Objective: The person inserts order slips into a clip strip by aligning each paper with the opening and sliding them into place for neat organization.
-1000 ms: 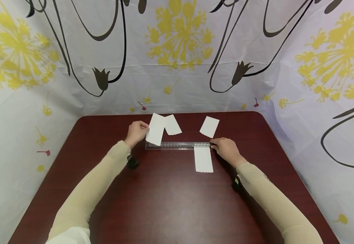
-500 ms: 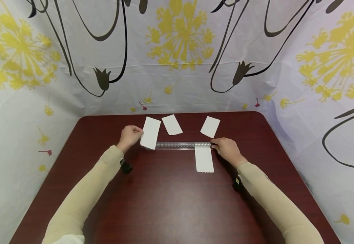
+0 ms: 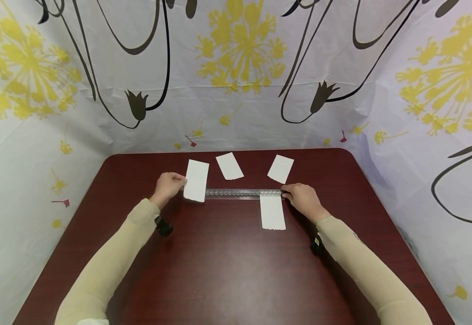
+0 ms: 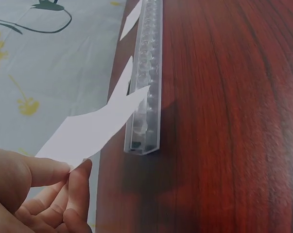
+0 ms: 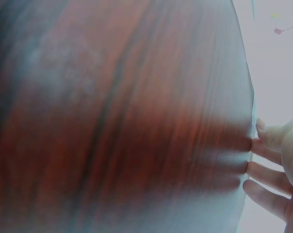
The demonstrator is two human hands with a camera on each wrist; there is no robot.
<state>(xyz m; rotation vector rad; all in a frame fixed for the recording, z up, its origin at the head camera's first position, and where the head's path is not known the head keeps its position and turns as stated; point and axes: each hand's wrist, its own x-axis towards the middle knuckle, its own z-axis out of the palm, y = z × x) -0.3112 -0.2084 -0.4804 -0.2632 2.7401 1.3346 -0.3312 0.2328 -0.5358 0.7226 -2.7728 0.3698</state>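
Observation:
My left hand (image 3: pixel 168 186) pinches the left edge of a white paper piece (image 3: pixel 196 180) between thumb and fingers. In the left wrist view the paper (image 4: pixel 88 128) is raised and bent, one corner overlapping the end of a long clear plastic bar (image 4: pixel 150 92). The bar (image 3: pixel 236 194) lies crosswise on the table, with a bumpy row along it. My right hand (image 3: pixel 302 198) holds its right end, thumb and index finger close around it. Beneath that end lies another paper piece (image 3: pixel 273 212), sticking out toward me. In the right wrist view the right fingers (image 5: pixel 267 177) reach the tabletop.
Two more white paper pieces lie behind the bar, a tilted one (image 3: pixel 229 166) at centre and another piece (image 3: pixel 280 169) to the right. The dark red table (image 3: pixel 219 271) ends at a patterned cloth (image 3: pixel 236 117) hanging behind.
My left hand has moved left and toward me with its paper, away from the centre piece and over the bar's left end. The right hand and bar stay still.

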